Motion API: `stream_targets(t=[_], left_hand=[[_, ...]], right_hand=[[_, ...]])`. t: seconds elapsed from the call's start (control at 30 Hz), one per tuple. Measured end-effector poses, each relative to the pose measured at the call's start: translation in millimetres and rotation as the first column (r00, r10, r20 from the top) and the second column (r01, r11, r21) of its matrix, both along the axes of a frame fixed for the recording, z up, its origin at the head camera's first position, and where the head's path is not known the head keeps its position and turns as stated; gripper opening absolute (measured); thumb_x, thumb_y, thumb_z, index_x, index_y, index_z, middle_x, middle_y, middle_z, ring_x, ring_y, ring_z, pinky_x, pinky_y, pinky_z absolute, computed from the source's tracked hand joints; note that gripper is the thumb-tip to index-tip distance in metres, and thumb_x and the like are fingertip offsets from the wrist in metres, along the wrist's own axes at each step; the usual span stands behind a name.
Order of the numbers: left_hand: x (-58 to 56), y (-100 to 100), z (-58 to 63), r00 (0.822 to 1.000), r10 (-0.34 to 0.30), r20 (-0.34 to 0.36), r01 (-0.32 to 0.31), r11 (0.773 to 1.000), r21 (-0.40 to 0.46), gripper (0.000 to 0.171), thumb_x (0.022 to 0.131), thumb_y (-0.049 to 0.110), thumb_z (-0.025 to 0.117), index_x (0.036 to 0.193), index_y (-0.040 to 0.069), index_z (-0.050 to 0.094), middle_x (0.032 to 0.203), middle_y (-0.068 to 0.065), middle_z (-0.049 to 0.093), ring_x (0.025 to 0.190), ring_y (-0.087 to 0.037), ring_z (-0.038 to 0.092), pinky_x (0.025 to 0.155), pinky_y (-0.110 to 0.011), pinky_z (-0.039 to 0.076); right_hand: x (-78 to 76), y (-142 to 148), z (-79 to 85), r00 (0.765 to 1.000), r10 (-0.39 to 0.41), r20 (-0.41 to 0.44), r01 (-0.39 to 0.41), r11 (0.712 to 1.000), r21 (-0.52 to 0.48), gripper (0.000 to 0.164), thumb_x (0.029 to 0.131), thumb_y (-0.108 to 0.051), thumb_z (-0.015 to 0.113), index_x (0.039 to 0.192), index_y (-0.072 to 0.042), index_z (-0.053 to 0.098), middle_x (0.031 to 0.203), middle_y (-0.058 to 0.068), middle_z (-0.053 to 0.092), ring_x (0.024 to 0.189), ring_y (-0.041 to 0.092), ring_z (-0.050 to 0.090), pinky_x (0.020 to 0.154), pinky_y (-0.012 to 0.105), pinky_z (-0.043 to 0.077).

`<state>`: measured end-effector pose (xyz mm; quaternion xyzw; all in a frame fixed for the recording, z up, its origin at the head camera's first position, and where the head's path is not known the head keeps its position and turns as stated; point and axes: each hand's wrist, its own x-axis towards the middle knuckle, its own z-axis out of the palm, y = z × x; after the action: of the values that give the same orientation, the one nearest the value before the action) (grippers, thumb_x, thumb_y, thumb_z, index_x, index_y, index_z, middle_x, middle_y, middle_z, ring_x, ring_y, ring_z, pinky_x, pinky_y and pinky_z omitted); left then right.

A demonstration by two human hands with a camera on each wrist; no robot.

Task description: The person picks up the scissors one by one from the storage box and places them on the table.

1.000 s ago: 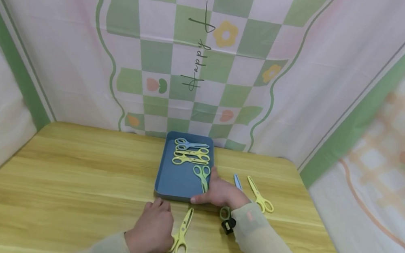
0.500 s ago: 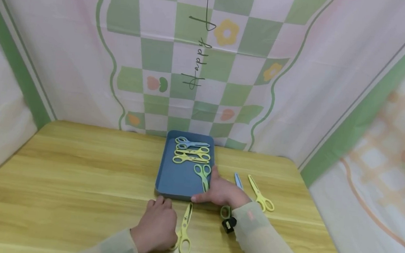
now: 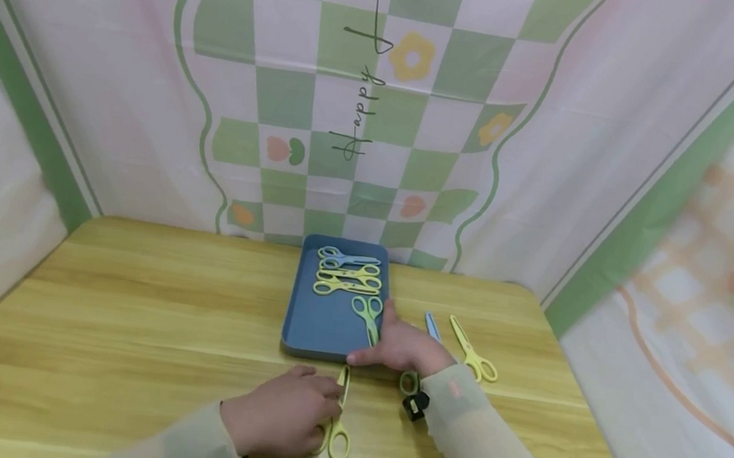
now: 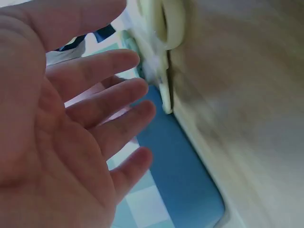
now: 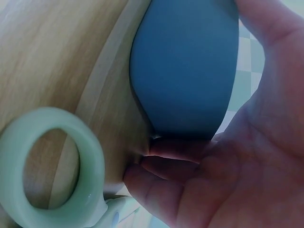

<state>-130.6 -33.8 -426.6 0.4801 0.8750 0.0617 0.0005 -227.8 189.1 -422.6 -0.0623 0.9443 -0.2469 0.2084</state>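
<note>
Just in front of the blue tray (image 3: 318, 327), my left hand (image 3: 283, 413) hovers over a pair of yellow scissors (image 3: 338, 424) and partly covers them. In the left wrist view its fingers (image 4: 114, 107) are spread and loosely bent, with the scissors beyond them and nothing gripped. My right hand (image 3: 403, 347) holds the tray by its near right corner, thumb at the front wall and other fingers along the right side. Inside the tray lie blue scissors (image 3: 357, 261), yellow scissors (image 3: 351, 287) and green scissors (image 3: 365, 313), the green blades partly hidden by that hand.
On the table (image 3: 151, 333) right of the tray lie yellow scissors (image 3: 460, 337) and blue scissors (image 3: 432, 326), the blue ones partly behind my right forearm. A green scissors handle (image 5: 95, 161) shows below my right hand. A patterned curtain (image 3: 280, 95) stands behind the table.
The yellow scissors before the tray have shifted slightly up to its front edge. My left hand, earlier curled at their handles, has opened and now lies over them. The right hand stays at the tray.
</note>
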Motion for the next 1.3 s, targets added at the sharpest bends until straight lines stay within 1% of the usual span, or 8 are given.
stream_targets(t=[0.1,0.2,0.4,0.57,0.7,0.87,1.07,1.3], left_hand=[[-0.5,2,-1.1,0.999,-0.050,0.004,0.050,0.998,-0.024,0.013,0.082,0.027,0.076,0.094,0.022,0.076,0.124,0.003,0.064,0.120,-0.009,0.055,0.103,-0.049,0.041],[-0.3,6,-4.5,0.998,-0.054,0.014,0.055,0.998,-0.034,0.014,0.080,0.031,0.079,0.091,0.023,0.076,0.125,0.004,0.064,0.119,-0.009,0.056,0.105,-0.047,0.040],[0.3,14,-10.1,0.997,-0.073,-0.025,0.072,0.997,-0.023,0.016,0.081,0.034,0.078,0.093,0.024,0.076,0.126,0.003,0.064,0.119,-0.009,0.056,0.105,-0.045,0.040],[-0.7,23,-14.2,0.997,-0.075,-0.037,0.074,0.997,-0.017,0.018,0.080,0.036,0.078,0.092,0.024,0.076,0.127,0.002,0.063,0.120,-0.010,0.056,0.106,-0.045,0.039],[-1.8,29,-16.7,0.997,-0.078,-0.026,0.078,0.997,-0.009,0.020,0.079,0.037,0.079,0.094,0.023,0.077,0.128,0.002,0.063,0.121,-0.010,0.055,0.106,-0.043,0.039],[-1.5,35,-15.2,0.996,-0.084,-0.030,0.083,0.996,-0.007,0.020,0.080,0.036,0.078,0.095,0.022,0.077,0.128,0.001,0.063,0.121,-0.011,0.054,0.107,-0.041,0.039],[-0.8,39,-14.5,0.996,-0.082,-0.044,0.082,0.997,-0.001,0.019,0.080,0.035,0.078,0.092,0.022,0.077,0.125,0.001,0.063,0.121,-0.011,0.054,0.106,-0.040,0.039],[-1.1,41,-12.7,0.997,-0.070,-0.024,0.069,0.997,-0.021,0.020,0.080,0.037,0.079,0.093,0.023,0.077,0.127,0.002,0.062,0.122,-0.010,0.053,0.106,-0.040,0.039]], right_hand=[[0.0,0,0.1,1.000,-0.008,0.005,0.008,1.000,0.006,0.147,0.068,-0.066,0.082,0.155,0.001,-0.015,0.151,0.035,0.030,0.131,0.045,0.044,0.106,0.051,0.037],[0.0,-1,0.2,1.000,-0.009,0.006,0.009,1.000,0.005,0.146,0.068,-0.066,0.082,0.155,0.001,-0.015,0.151,0.035,0.030,0.130,0.044,0.045,0.106,0.052,0.037],[0.6,0,1.6,1.000,-0.009,0.007,0.009,1.000,0.010,0.146,0.068,-0.066,0.082,0.155,0.001,-0.015,0.151,0.034,0.031,0.130,0.044,0.045,0.106,0.051,0.037],[-0.1,0,0.9,1.000,-0.005,0.004,0.005,1.000,0.014,0.147,0.067,-0.067,0.082,0.155,0.001,-0.015,0.150,0.035,0.034,0.129,0.043,0.046,0.105,0.051,0.038],[-0.5,0,0.0,1.000,0.006,0.000,-0.006,1.000,0.009,0.147,0.067,-0.067,0.082,0.155,0.001,-0.015,0.150,0.034,0.033,0.130,0.042,0.045,0.106,0.051,0.037],[-0.9,0,-0.8,1.000,0.010,-0.001,-0.010,1.000,-0.001,0.147,0.067,-0.066,0.082,0.154,0.001,-0.016,0.150,0.035,0.032,0.129,0.042,0.046,0.105,0.050,0.038],[-0.6,0,0.1,1.000,0.006,0.002,-0.006,1.000,0.020,0.147,0.068,-0.067,0.082,0.155,0.001,-0.015,0.149,0.035,0.035,0.128,0.042,0.047,0.105,0.050,0.038],[-1.2,0,-0.2,1.000,0.009,0.009,-0.010,1.000,0.019,0.146,0.069,-0.067,0.081,0.154,0.001,-0.016,0.151,0.034,0.031,0.130,0.042,0.045,0.106,0.050,0.038]])
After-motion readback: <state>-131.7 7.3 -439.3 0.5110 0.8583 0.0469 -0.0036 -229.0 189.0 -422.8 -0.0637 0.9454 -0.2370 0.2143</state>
